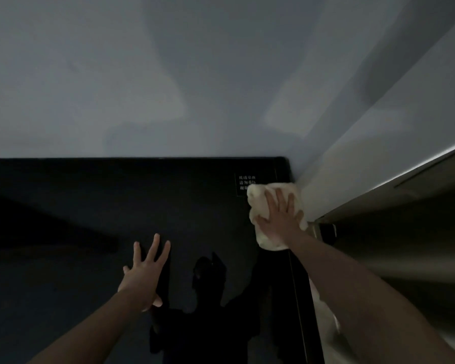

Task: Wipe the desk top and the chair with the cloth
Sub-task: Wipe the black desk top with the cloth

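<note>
A glossy black desk top (90,206) fills the lower left of the head view and reflects my dark outline. A cream cloth (258,203) lies bunched near the desk's far right corner. My right hand (280,219) presses flat on the cloth with fingers spread. My left hand (145,269) rests open on the bare desk top nearer to me, fingers apart, holding nothing. No chair is in view.
A pale wall (168,74) rises straight behind the desk's back edge. A small label with white text (243,182) sits by the cloth. To the right stands a light side wall with a metallic panel (405,232) close against the desk's right edge.
</note>
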The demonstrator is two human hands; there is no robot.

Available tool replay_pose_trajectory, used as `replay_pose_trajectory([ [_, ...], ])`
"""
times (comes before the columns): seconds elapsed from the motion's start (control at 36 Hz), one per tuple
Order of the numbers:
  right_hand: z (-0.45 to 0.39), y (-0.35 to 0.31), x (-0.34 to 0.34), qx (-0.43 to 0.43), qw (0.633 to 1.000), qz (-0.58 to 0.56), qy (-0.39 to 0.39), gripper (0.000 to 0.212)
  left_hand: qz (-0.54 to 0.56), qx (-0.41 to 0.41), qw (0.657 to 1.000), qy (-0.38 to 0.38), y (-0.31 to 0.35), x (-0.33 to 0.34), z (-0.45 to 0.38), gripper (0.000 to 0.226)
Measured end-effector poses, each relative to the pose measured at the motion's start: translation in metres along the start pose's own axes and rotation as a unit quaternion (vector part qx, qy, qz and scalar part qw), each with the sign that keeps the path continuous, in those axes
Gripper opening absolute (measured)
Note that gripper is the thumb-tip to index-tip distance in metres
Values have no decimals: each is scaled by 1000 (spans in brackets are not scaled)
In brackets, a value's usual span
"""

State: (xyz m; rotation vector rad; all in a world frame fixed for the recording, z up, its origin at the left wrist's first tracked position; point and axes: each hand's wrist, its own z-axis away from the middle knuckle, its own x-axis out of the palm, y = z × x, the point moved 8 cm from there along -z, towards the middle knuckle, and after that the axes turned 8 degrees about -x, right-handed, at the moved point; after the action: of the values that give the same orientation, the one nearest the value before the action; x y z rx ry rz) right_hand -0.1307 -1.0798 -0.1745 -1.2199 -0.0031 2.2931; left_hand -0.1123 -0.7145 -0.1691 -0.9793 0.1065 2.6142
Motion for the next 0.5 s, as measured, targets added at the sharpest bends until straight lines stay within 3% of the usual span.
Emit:
replay_pose_trajectory([
  [0.31, 66, 22, 40, -9, 997, 50, 51, 82, 5, 0, 1000, 11, 1, -3, 5, 146],
  [0.42, 118, 34, 78, 32, 996, 37, 71, 84, 21, 3, 1000, 13, 1, -3, 8, 144],
  [0.5, 158, 44, 119, 89, 995, 12, 33, 81, 35, 19, 999, 11, 0, 0, 13, 137],
])
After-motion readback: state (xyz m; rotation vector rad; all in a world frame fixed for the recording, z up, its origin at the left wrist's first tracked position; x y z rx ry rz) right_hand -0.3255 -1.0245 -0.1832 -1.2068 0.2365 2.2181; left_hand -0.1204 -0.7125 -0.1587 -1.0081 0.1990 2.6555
